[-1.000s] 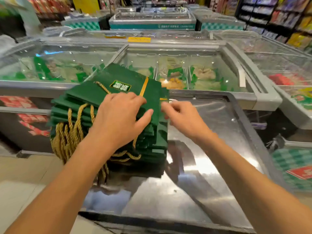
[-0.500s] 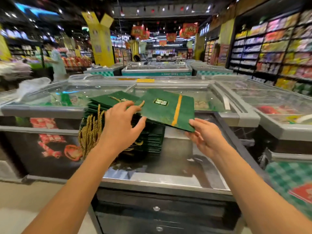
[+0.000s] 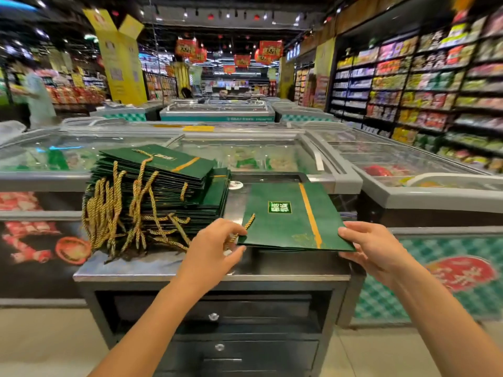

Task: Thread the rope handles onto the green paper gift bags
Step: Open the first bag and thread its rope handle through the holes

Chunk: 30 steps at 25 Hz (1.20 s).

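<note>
A flat green bag (image 3: 285, 213) is held just above the right half of a steel counter (image 3: 152, 268), between both hands. The left hand (image 3: 213, 248) pinches the bag's near left corner, fingers curled over the edge beside a short gold rope (image 3: 250, 222) that lies on the bag's face. The right hand (image 3: 374, 248) pinches the near right corner, fingers above and below the paper. On the left of the counter sits a tall stack (image 3: 168, 183) of green bags, with gold ropes hanging off its near left side. Glass-topped freezers (image 3: 272, 156) stand beyond, and stocked shelves (image 3: 424, 85) line the far right.
</note>
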### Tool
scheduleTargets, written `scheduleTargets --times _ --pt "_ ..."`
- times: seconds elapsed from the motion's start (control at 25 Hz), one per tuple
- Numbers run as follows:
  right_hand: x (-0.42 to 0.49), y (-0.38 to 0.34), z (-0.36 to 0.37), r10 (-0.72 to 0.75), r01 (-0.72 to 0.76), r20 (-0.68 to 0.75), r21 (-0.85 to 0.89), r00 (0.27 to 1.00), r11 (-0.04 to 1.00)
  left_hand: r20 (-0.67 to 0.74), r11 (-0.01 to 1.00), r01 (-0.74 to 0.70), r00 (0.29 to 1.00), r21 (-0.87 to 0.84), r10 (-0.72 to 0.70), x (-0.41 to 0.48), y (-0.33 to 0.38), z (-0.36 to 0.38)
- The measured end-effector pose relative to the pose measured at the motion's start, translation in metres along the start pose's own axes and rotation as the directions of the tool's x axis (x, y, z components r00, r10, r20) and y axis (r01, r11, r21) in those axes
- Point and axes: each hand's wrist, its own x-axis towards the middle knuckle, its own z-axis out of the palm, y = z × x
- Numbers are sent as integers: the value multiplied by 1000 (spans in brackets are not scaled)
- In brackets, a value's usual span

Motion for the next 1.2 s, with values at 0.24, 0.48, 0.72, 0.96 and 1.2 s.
scheduleTargets --times 0.24,0.48,0.72,0.96,1.2 --pt "2 7 -4 -269 129 -138 -620 953 774 98 986 139 987 -87 -130 -16 -2 12" --pt "10 14 27 -543 309 116 -909 832 279 80 977 185 981 -104 -177 -26 -21 -21" --pt "-7 28 125 -439 726 584 -613 682 312 27 945 277 961 -176 -277 -43 -57 -59" --pt "-8 40 188 -305 775 714 -604 630 188 81 952 306 949 6 -305 -60 -74 -75" --pt "-5 34 182 -307 726 658 -624 688 288 36 930 325 941 173 -336 -61 -76 -72"
